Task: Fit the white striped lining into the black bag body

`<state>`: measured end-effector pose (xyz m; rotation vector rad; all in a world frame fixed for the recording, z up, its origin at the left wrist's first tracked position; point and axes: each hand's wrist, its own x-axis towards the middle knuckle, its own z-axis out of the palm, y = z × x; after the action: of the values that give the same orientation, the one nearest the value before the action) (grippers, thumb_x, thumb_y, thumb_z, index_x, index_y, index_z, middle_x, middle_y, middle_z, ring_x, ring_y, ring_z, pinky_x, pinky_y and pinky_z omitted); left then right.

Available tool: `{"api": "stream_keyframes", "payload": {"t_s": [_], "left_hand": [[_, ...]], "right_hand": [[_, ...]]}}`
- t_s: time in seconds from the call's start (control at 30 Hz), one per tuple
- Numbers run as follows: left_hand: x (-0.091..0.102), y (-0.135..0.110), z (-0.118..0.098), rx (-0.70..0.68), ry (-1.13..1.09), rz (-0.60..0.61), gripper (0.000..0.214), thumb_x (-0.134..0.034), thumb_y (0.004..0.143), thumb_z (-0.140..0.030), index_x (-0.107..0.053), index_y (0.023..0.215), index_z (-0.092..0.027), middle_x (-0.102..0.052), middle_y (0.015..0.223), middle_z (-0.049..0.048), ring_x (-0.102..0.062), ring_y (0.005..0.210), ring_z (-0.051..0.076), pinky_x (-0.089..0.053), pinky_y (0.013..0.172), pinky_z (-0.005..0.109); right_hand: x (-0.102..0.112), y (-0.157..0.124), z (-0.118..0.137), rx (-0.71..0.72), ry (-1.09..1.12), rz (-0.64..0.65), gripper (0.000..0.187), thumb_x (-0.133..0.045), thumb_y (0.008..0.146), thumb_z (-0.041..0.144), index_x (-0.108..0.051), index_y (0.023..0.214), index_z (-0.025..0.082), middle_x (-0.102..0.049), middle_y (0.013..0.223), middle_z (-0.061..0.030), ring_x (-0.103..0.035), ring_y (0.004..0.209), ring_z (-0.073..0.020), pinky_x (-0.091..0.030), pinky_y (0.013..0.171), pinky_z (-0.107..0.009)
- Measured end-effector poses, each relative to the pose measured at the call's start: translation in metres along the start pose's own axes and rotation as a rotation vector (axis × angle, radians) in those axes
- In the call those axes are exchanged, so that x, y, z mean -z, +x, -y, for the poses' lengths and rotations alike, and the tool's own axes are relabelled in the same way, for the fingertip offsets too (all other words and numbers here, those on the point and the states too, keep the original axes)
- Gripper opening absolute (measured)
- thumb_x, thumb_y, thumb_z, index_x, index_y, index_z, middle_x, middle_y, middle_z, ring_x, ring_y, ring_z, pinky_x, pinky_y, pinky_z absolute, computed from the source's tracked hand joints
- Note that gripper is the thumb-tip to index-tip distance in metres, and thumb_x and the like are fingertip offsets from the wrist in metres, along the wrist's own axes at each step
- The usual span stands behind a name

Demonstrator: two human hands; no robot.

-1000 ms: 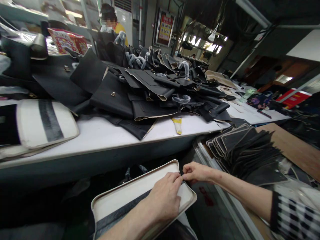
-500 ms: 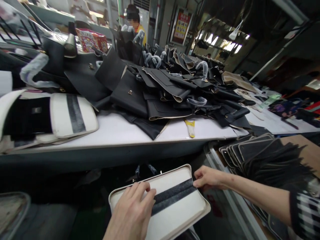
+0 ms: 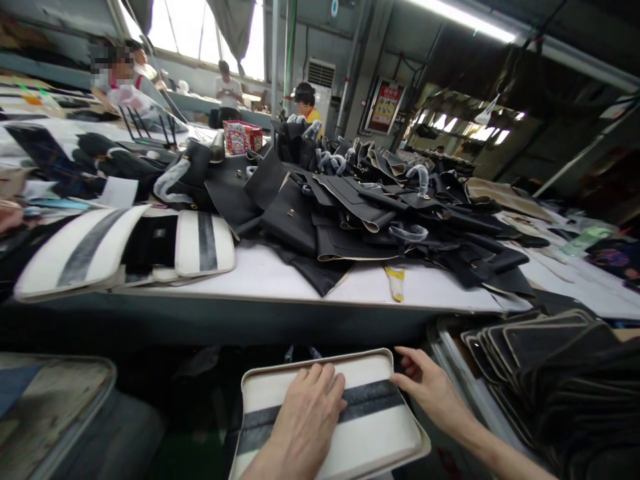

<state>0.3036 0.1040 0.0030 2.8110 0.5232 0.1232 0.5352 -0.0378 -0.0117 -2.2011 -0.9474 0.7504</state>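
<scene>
At the bottom centre of the frame, the cream panel (image 3: 370, 443) lies flat, its dark strip (image 3: 373, 399) already across it. The left hand (image 3: 305, 420) presses the strip with fingers flat and close together, while the right hand (image 3: 430, 390) rests loosely spread fingers at the strip's end. Similar striped panels (image 3: 205, 243) lie at middle left.

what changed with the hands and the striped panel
The hands, pinched together at the far edge of the cream panel, parted: the left hand now lies flat on its dark stripe, the right hand touches the right edge. The black bag pieces on the table stayed put.
</scene>
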Motion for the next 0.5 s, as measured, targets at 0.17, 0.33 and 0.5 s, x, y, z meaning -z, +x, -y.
{"api": "stream_keyframes", "payload": {"t_s": [0.17, 0.33, 0.5], "left_hand": [[-0.004, 0.007, -0.011, 0.013, 0.1, -0.043, 0.011, -0.053, 0.091, -0.017, -0.058, 0.101, -0.018, -0.057, 0.099, 0.0059, -0.054, 0.091, 0.026, -0.052, 0.078, 0.044], [-0.003, 0.023, -0.018, -0.023, 0.167, -0.05, 0.009, -0.053, 0.089, -0.013, -0.061, 0.087, -0.016, -0.058, 0.093, 0.0063, -0.054, 0.088, 0.025, -0.049, 0.078, 0.042], [-0.001, 0.033, -0.018, 0.016, 0.119, -0.123, 0.021, -0.06, 0.087, -0.021, -0.062, 0.108, -0.019, -0.058, 0.121, 0.0053, -0.05, 0.112, 0.026, -0.039, 0.101, 0.049]], "right_hand": [[-0.027, -0.025, 0.043, 0.628, -0.463, 0.013, 0.02, -0.045, 0.095, 0.025, -0.065, 0.095, 0.022, -0.06, 0.1, -0.007, -0.052, 0.096, -0.0236, -0.039, 0.088, -0.04], [-0.006, -0.008, 0.054, 0.492, -0.19, -0.026, 0.035, -0.047, 0.095, 0.036, -0.057, 0.066, 0.02, -0.058, 0.08, -0.0027, -0.051, 0.084, -0.0196, -0.037, 0.082, -0.035], [0.001, 0.059, 0.014, 0.16, 0.139, -0.107, 0.05, -0.039, 0.095, 0.056, -0.062, 0.076, 0.015, -0.062, 0.078, -0.0056, -0.058, 0.08, -0.0192, -0.045, 0.076, -0.032]]}}
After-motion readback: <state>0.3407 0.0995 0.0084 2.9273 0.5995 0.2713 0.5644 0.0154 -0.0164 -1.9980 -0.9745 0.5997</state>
